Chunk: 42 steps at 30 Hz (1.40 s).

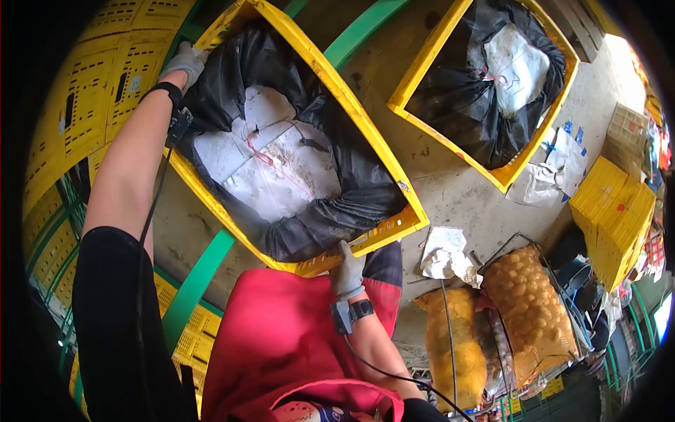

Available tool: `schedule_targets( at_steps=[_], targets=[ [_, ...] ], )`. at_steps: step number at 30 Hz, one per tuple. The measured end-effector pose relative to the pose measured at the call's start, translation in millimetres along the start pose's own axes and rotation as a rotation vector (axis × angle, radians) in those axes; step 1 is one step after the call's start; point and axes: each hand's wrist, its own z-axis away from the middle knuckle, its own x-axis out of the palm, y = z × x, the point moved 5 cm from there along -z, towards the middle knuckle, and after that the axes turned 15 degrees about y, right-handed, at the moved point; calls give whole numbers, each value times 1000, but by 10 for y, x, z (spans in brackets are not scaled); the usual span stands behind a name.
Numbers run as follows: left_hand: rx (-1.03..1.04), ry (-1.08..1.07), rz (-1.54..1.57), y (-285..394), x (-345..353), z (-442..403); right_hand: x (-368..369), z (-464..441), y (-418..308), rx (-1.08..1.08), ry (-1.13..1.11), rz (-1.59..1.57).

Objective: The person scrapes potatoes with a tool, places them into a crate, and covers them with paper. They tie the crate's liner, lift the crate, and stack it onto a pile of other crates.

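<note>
A yellow plastic crate (pixel 373 158) lies in front of me, lined with a black plastic bag (pixel 309 225). White sheets (pixel 281 169) with dirt marks and a reddish string (pixel 261 156) cover the middle of the bag. My left hand (pixel 186 63), in a grey glove, grips the crate's far left corner. At the near end my right hand (pixel 346 273), gloved too, is closed around the rim; its fingertips are partly hidden.
A second yellow crate (pixel 443 148) with a black bag and white sheet stands at the right. Green bars (pixel 200 285) run under the nearer crate. Mesh sacks (pixel 527 302) sit at lower right. Yellow crates (pixel 112 91) are stacked left, more folded crates (pixel 612 211) right.
</note>
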Motion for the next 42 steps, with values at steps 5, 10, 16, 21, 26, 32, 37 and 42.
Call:
schedule_targets(
  at_steps=[5, 10, 16, 21, 26, 32, 37, 42],
  targets=[
    [79, -43, 2, -183, -375, 444, 17, -120, -25, 453, -116, -96],
    [-238, 237, 94, -1108, -295, 2095, 81, 106, -267, 503, -202, -11],
    [-1049, -475, 687, -786, 272, 3931, 154, 348, -510, 614, -193, 131],
    [-893, -404, 551, -882, 449, 3896, 470, 383, -701, 432, -371, 226],
    [-865, -288, 641, -823, 536, 3548, 835, 87, -643, 116, -459, 319],
    [-842, -240, 596, -962, 391, 2891, 1547, 83, -624, -174, -526, 461],
    [-891, -218, 655, -933, 420, 2984, 1595, 104, -596, -18, -456, 535],
    [-994, -83, 729, -954, 639, 3089, 1534, 123, -624, -116, -458, 562]
  ],
)
